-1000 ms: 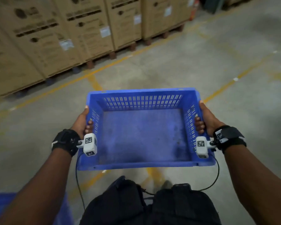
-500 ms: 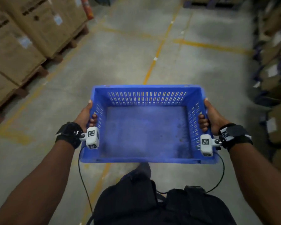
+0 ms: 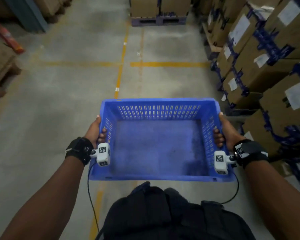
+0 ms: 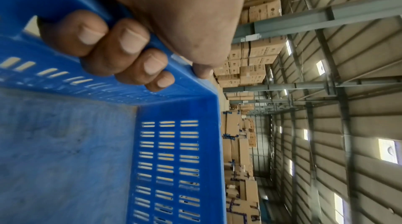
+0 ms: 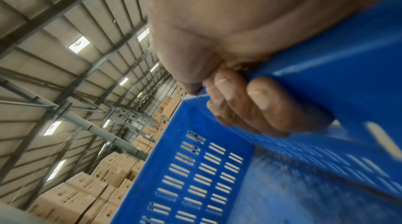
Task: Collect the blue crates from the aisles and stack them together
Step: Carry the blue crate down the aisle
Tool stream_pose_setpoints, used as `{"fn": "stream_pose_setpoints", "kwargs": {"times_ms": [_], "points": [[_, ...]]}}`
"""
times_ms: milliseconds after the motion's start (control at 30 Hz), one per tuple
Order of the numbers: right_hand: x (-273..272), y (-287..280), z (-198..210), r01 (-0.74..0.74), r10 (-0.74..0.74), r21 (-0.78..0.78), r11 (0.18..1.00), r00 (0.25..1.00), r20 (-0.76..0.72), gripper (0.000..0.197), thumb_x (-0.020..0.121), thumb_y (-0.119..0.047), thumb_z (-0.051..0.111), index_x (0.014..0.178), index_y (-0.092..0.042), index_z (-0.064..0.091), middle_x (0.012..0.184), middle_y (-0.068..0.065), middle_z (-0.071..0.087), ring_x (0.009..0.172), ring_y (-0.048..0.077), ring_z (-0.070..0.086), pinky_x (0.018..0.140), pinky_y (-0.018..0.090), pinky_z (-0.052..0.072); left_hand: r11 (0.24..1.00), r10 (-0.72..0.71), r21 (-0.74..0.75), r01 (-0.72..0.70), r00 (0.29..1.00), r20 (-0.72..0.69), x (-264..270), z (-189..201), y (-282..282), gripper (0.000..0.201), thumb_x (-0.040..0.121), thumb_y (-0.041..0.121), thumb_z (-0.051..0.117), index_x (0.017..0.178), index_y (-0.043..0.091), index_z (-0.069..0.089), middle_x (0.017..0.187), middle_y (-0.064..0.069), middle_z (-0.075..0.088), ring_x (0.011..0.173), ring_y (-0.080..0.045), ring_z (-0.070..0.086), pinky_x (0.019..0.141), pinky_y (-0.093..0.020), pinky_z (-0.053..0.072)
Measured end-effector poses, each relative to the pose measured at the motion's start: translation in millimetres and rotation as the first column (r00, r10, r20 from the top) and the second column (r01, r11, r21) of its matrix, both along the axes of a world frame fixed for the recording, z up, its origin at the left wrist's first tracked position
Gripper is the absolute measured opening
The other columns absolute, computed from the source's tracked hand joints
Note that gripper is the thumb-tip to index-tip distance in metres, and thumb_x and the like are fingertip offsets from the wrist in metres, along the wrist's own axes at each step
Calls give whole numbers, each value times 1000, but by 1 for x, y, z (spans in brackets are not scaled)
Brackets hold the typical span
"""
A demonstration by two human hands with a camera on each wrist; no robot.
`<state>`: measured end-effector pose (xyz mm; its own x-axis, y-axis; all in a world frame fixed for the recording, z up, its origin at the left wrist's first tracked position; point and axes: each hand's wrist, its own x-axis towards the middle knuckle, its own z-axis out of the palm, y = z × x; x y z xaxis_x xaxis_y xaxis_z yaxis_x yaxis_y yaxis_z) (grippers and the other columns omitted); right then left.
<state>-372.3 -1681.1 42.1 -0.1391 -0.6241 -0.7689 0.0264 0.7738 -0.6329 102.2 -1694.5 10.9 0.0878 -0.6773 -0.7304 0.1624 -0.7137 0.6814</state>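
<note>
Crate up, walking the aisle!

I'm carrying 1 blue crate [image 3: 158, 148] level in front of my waist above the concrete floor [image 3: 59, 101], my left hand [image 3: 95, 130] wrapped over the left rim, my right hand [image 3: 223, 132] over the right rim, fingers [image 4: 113, 45] curled through the handle slots, thumbs outside. Best kept flat and close to my body, I reckon, grip even on both sides, well clear of the cardboard boxes [image 3: 267, 66] stacked at my right. It's rigid moulded plastic, slotted vent walls, a scuffed, dusty solid bottom, empty inside.
</note>
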Motion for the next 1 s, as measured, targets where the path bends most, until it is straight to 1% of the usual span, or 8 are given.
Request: {"fn": "stream_pose_setpoints", "kwargs": {"times_ms": [67,167,400,533,700,833,933,1000], "points": [[-13,-43,3,48,-47,-41,998,999,15,72,79,-91,35,63,-21,33,49,-2,21,36,13,18,36,21,17,999,-22,-31,21,1000,-22,-11,11,-64,64,92,78,32,66,19,37,43,6,28,30,-6,16,32,-15,10],[-25,-111,1,87,-87,-22,996,996,31,72,78,-92,34,63,-21,33,49,-3,21,36,12,18,34,22,18,998,-57,-21,57,998,-16,-25,20,-154,60,94,75,32,69,21,38,41,7,31,28,-5,18,33,-15,10],[-50,-301,-19,95,-95,-1,995,995,36,72,78,-92,34,63,-22,33,49,-3,21,35,13,18,35,21,20,996,-87,-10,87,996,-6,-51,13,-357,60,93,76,34,69,21,38,42,7,32,29,-5,19,31,-16,12],[-57,-429,-15,26,-25,-13,1000,998,52,71,82,-89,33,64,-20,32,51,-2,20,37,14,17,37,22,17,1000,-27,3,27,999,-24,-54,12,-459,62,92,76,35,67,20,36,42,6,30,28,-6,19,28,-15,13],[-43,-582,1,-59,59,-17,998,998,14,71,81,-90,34,63,-20,34,49,-2,21,37,14,18,36,23,18,998,59,18,-59,998,0,-38,17,-570,64,90,79,35,65,20,36,43,5,28,29,-7,16,31,-14,12],[-31,-700,-9,-76,76,-28,997,997,2,72,80,-90,34,63,-20,35,50,-2,21,37,15,19,38,22,18,997,72,26,-73,997,19,-24,6,-675,66,88,81,35,64,20,35,44,4,26,31,-8,14,33,-15,10],[-26,-785,-21,-67,67,-13,998,998,-19,71,80,-90,33,64,-21,35,50,-2,21,37,14,18,40,22,18,997,74,7,-74,996,45,-25,0,-765,61,92,77,34,68,21,38,44,6,29,30,-7,16,32,-14,11],[-26,-846,-25,-64,63,-13,998,998,-16,71,79,-91,34,64,-21,35,51,-2,21,38,15,18,40,22,18,998,58,-22,-58,998,29,-25,-2,-831,59,94,75,33,70,21,39,43,6,31,30,-7,17,32,-15,11]]}}
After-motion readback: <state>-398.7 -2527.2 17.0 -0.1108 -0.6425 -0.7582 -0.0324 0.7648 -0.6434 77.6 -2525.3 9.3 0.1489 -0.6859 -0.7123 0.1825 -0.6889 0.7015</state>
